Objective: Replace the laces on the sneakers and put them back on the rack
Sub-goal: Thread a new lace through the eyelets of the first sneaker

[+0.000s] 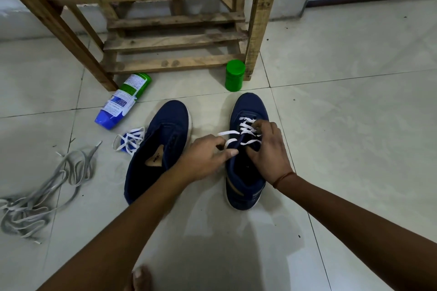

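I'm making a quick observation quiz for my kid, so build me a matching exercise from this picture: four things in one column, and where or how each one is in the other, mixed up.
Things:
1. right sneaker
2. left sneaker
3. grey laces
4. green jar

States:
A. upright beside the rack leg
B. heaped loose on the floor
C. no lace in it
D. white lace partly threaded

Pairs: 1-D, 2-C, 3-B, 4-A
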